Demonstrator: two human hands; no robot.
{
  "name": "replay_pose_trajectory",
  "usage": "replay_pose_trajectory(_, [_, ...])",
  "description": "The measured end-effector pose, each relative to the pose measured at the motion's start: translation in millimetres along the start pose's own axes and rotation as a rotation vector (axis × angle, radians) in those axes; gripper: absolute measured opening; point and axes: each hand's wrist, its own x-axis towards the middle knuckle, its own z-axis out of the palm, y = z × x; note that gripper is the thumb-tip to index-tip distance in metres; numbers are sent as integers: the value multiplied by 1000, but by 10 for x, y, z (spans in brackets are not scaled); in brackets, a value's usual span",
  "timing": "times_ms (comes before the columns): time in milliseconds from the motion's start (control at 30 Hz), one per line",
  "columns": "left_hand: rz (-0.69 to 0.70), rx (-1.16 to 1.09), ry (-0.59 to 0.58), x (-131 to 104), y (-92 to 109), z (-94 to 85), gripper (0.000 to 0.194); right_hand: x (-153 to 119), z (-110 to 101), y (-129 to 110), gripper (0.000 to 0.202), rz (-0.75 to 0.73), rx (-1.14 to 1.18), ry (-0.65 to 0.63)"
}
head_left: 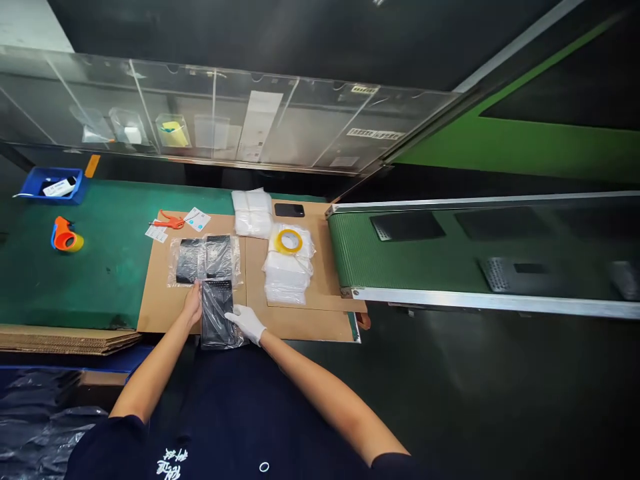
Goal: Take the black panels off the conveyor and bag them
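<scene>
**Holding a bagged black part at the near edge of the desk**

Reaching forward from the bottom of the frame, both forearms converge on a black part in a clear bag (pixel 219 315) lying just below the centre, on the near edge of a cardboard sheet (pixel 165 293). The left hand (pixel 193 304), bare, comes in from the lower left with the arm nearly straight; its fingers are bent down onto the bag's left edge and upper corner, pinning it rather than wrapping it. The right hand (pixel 247 323), in a white glove, angles in from the lower right with the wrist turned inward; its fingers lie spread and flat on the bag's right side, touching it, with no closed grip visible.

Just above the held bag, two more bagged black parts (pixel 204 260) lie side by side on the cardboard. To the right of them stands a stack of white bags (pixel 287 277) with a roll of yellow tape (pixel 289 241) on top, and a second white stack (pixel 253 212) sits further up. An orange tape dispenser (pixel 65 236) and a blue tray (pixel 52 184) are at the left of the green desk (pixel 100 267). A green conveyor belt (pixel 450 253) runs off to the right.
</scene>
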Motion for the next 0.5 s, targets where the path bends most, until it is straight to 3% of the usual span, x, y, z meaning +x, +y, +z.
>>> replay_pose_trajectory(167, [-10, 70, -85, -38, 182, -136, 38, 161, 7, -148, 24, 27, 123, 47])
replay_pose_trajectory(300, [6, 150, -82, -36, 270, -191, 52, 323, 27, -331, 23, 47, 208, 71])
replay_pose_trajectory(400, [58, 183, -22, 147, 480, -257, 51, 371, -30, -440, 22, 82, 267, 82])
replay_pose_trajectory(500, [105, 214, 39, 452, 853, -350, 44, 304, -238, -487, 24, 121, 328, 105])
